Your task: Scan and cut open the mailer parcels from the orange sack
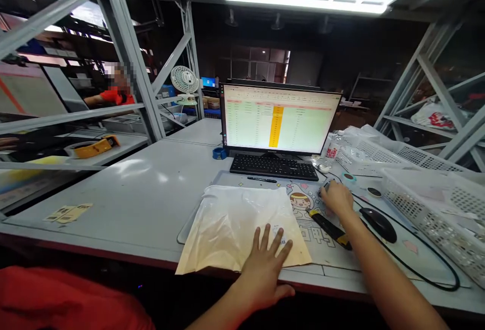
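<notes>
My left hand [265, 264] lies flat, fingers spread, on the lower right part of a pale paper mailer envelope [227, 224]. A small printed label [279, 235] shows on the envelope just past my fingertips. Farther right, my right hand [337, 198] is curled on the desk mat around something dark, mostly hidden by the fingers. Beside that hand lies a black and yellow utility knife [329, 230], slanting toward my forearm. A black computer mouse [379, 224] sits to the right of the forearm, apart from the hand.
Behind the envelope stand a keyboard [275, 167] and a monitor [280, 118] showing a spreadsheet. White perforated baskets [424, 214] line the right side, with a black cable [428, 259] before them. Two labels [70, 213] lie at left. A person in red [119, 96] is beyond the frame.
</notes>
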A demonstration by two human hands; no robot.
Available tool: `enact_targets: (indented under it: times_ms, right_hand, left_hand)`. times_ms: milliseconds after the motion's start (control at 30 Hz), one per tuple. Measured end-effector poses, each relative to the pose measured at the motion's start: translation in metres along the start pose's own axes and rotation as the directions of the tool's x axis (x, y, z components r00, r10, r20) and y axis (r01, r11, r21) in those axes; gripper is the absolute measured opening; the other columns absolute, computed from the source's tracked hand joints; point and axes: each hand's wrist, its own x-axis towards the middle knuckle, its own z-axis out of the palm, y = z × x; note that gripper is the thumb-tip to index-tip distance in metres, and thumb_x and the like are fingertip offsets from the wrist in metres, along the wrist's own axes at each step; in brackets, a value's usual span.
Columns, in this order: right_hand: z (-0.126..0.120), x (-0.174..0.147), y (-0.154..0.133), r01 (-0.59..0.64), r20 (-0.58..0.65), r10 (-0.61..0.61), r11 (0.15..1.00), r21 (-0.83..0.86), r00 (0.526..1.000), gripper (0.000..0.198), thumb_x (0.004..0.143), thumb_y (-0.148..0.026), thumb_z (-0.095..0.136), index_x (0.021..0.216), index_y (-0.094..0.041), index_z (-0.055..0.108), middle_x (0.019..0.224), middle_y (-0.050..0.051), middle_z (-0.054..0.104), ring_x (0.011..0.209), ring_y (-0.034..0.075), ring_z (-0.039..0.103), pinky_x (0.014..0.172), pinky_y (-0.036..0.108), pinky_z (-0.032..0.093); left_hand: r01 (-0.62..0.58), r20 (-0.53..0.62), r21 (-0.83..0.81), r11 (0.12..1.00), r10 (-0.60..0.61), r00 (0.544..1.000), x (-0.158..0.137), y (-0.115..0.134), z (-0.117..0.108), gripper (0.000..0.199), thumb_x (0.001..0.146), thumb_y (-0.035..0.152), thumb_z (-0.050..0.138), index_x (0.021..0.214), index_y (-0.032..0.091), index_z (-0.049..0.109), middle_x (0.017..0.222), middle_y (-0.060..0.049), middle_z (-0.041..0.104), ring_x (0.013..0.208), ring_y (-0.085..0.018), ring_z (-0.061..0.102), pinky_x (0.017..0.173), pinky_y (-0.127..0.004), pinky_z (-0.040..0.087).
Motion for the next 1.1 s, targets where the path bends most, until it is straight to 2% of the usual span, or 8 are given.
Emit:
enact_targets:
  times_ms: [167, 367, 433, 600, 733, 867, 967, 1100]
  right_hand:
    - [0.048, 0.021, -0.052, 0.104, 0.116, -0.109, 0.993, 0.047, 0.987, 0.051, 0.103, -0.033, 0.052, 0.150, -0.011, 0.055, 0.142, 0.019, 0.062, 0.131, 0.030, 0.058, 0.111, 0.039, 0.046]
    - [0.098, 0.033, -0.080, 0.054, 0.064, -0.056, 0.998, 0.038, 0.996, 0.072, 0.103, -0.031, 0.046, 0.169, -0.014, 0.023, 0.174, 0.020, 0.019, 0.160, 0.039, 0.012, 0.125, 0.055, 0.023]
    - [0.100, 0.040, -0.078, 0.071, 0.058, -0.072, 0.997, 0.024, 0.996, 0.069, 0.104, -0.033, 0.045, 0.168, -0.018, 0.027, 0.177, 0.017, 0.010, 0.162, 0.039, 0.003, 0.127, 0.058, 0.016]
    - [0.086, 0.054, -0.072, 0.151, 0.163, -0.154, 0.988, 0.031, 0.974, 0.049, 0.104, -0.031, 0.049, 0.149, -0.015, 0.059, 0.177, 0.013, 0.010, 0.162, 0.039, -0.002, 0.128, 0.063, 0.007]
    - [0.066, 0.043, -0.091, 0.286, 0.172, -0.307, 0.949, 0.132, 0.936, 0.049, 0.104, -0.030, 0.052, 0.148, -0.009, 0.059, 0.173, 0.020, 0.024, 0.161, 0.037, 0.014, 0.129, 0.056, 0.016]
    - [0.045, 0.004, -0.132, 0.489, 0.256, -0.564, 0.818, 0.305, 0.785, 0.048, 0.102, -0.047, 0.063, 0.143, -0.021, 0.064, 0.151, 0.012, 0.058, 0.143, 0.030, 0.049, 0.119, 0.043, 0.042]
    - [0.031, -0.031, -0.162, 0.508, 0.316, -0.646, 0.751, 0.422, 0.694, 0.048, 0.101, -0.049, 0.068, 0.136, -0.018, 0.064, 0.140, 0.011, 0.063, 0.125, 0.031, 0.061, 0.106, 0.051, 0.053]
    - [0.008, -0.064, -0.188, 0.492, 0.348, -0.662, 0.737, 0.463, 0.663, 0.040, 0.102, -0.047, 0.068, 0.126, -0.016, 0.067, 0.125, 0.008, 0.067, 0.107, 0.025, 0.068, 0.092, 0.043, 0.060]
  left_hand:
    - [0.001, -0.010, 0.027, 1.000, 0.000, 1.000, 0.001, 0.002, -0.001, 0.103, 0.088, 0.082, 0.060, 0.170, 0.032, 0.023, 0.177, -0.011, 0.006, 0.161, -0.046, -0.010, 0.128, -0.074, -0.002]
    - [0.007, -0.005, 0.053, 0.999, -0.007, 1.000, 0.001, 0.004, -0.003, 0.100, 0.090, 0.080, 0.059, 0.170, 0.033, 0.024, 0.178, -0.008, 0.006, 0.162, -0.046, -0.009, 0.129, -0.073, 0.002]
    - [0.001, -0.008, 0.054, 0.999, -0.001, 1.000, 0.001, 0.004, -0.003, 0.100, 0.090, 0.080, 0.059, 0.170, 0.032, 0.024, 0.177, -0.009, 0.006, 0.161, -0.046, -0.009, 0.129, -0.074, 0.002]
    - [-0.002, -0.002, 0.035, 0.999, 0.002, 1.000, 0.001, 0.004, -0.003, 0.100, 0.090, 0.078, 0.062, 0.170, 0.032, 0.024, 0.177, -0.009, 0.006, 0.161, -0.046, -0.010, 0.129, -0.074, 0.000]
    - [-0.005, 0.002, 0.012, 1.000, 0.005, 1.000, -0.001, 0.004, -0.005, 0.098, 0.091, 0.080, 0.058, 0.170, 0.032, 0.025, 0.177, -0.010, 0.007, 0.161, -0.047, -0.008, 0.128, -0.075, 0.000]
    - [-0.048, -0.002, 0.011, 0.999, 0.048, 0.999, -0.003, 0.006, -0.005, 0.088, 0.097, 0.075, 0.053, 0.169, 0.031, 0.028, 0.176, -0.012, 0.013, 0.161, -0.048, -0.002, 0.128, -0.075, 0.004]
    - [-0.094, 0.000, 0.034, 0.995, 0.094, 0.996, -0.008, 0.010, -0.006, 0.080, 0.099, 0.065, 0.057, 0.167, 0.032, 0.032, 0.176, -0.011, 0.017, 0.162, -0.047, 0.003, 0.129, -0.074, 0.008]
    - [-0.201, -0.029, 0.054, 0.978, 0.203, 0.979, -0.045, 0.007, -0.013, 0.077, 0.093, 0.050, 0.071, 0.161, 0.029, 0.043, 0.173, -0.010, 0.030, 0.161, -0.043, 0.021, 0.129, -0.070, 0.020]
